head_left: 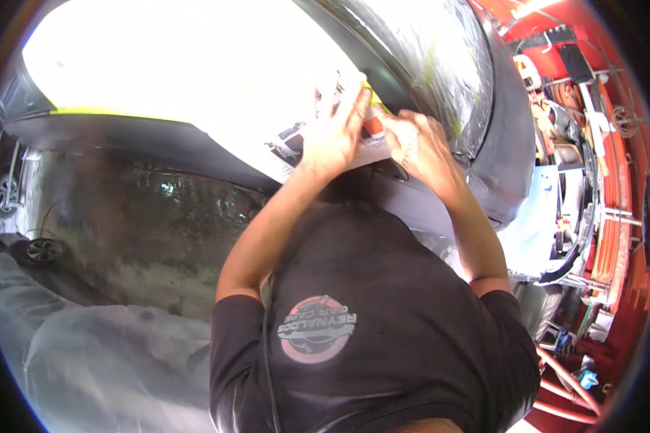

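My left hand [334,130] lies flat with its fingers spread on a sheet of printed paper [289,143], newspaper-like, along the edge of a washed-out bright car panel [188,58]. Beside it, my right hand [420,144] has its thumb stretched toward a strip of yellow tape [374,99] at the paper's edge. Its other fingers curl under, and what they may hold is hidden. Between the hands shows an orange-red printed patch. Dark car trim [393,83] runs just beyond the fingertips.
Clear plastic sheeting [440,65] covers the car part at the upper right. A dark body section [123,137] runs below the bright panel. On the right, a red wall [639,252] carries racks with hoses and parts. Another covered car [101,353] stands at the lower left.
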`<action>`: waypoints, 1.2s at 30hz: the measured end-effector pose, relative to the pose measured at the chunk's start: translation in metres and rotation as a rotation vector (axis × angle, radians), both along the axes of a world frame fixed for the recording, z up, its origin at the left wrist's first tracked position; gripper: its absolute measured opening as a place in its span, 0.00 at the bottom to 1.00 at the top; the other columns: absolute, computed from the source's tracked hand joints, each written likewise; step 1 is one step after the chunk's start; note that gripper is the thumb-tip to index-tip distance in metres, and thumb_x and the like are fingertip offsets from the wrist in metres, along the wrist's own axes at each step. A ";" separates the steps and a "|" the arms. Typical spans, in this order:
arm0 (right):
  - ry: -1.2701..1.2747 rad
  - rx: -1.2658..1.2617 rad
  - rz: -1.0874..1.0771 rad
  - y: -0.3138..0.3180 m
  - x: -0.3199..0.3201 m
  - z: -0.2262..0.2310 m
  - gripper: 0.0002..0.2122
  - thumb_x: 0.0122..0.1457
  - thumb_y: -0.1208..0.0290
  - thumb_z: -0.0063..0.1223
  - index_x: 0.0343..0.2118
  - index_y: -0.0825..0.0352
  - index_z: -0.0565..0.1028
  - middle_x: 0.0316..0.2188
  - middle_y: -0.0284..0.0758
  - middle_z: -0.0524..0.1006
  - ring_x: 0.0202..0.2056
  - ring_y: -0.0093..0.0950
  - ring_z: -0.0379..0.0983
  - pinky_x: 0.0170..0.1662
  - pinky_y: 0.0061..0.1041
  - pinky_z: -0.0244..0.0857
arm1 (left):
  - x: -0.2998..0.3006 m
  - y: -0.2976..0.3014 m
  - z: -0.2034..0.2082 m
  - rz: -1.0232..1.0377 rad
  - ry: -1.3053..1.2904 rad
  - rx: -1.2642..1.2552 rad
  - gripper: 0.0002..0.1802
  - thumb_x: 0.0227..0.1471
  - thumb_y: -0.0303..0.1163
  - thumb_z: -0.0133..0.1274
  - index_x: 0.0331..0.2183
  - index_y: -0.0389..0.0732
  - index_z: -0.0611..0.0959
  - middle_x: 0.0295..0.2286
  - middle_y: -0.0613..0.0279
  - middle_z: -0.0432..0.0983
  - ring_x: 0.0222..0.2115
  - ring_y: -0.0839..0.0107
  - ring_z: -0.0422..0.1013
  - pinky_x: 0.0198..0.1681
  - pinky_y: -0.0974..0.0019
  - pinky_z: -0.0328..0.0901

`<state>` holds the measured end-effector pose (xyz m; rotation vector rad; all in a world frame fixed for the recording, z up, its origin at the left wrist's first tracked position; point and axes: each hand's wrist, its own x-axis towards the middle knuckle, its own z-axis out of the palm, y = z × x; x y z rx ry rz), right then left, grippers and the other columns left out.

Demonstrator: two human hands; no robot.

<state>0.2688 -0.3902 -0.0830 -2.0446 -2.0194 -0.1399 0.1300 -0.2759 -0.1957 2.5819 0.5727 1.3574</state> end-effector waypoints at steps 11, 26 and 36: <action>0.324 -0.004 -0.284 -0.125 0.023 -0.026 0.13 0.66 0.64 0.61 0.47 0.68 0.81 0.23 0.37 0.70 0.27 0.28 0.67 0.32 0.30 0.63 | 0.011 0.010 -0.020 0.048 0.100 0.026 0.38 0.57 0.41 0.58 0.68 0.56 0.70 0.70 0.64 0.58 0.71 0.45 0.51 0.66 0.18 0.41; -0.061 -0.144 -0.199 -0.132 0.042 -0.084 0.22 0.61 0.77 0.55 0.59 0.57 0.76 0.27 0.38 0.74 0.27 0.42 0.76 0.30 0.40 0.71 | 0.014 -0.010 -0.025 -0.031 0.196 0.045 0.33 0.57 0.37 0.55 0.65 0.59 0.75 0.70 0.56 0.56 0.71 0.44 0.51 0.69 0.21 0.42; 0.120 -0.021 -0.212 -0.130 0.044 -0.083 0.19 0.62 0.77 0.57 0.57 0.56 0.80 0.28 0.41 0.74 0.28 0.43 0.77 0.31 0.41 0.69 | 0.006 -0.048 -0.065 -0.347 0.186 0.185 0.26 0.55 0.30 0.55 0.56 0.40 0.81 0.64 0.53 0.68 0.68 0.57 0.61 0.66 0.34 0.57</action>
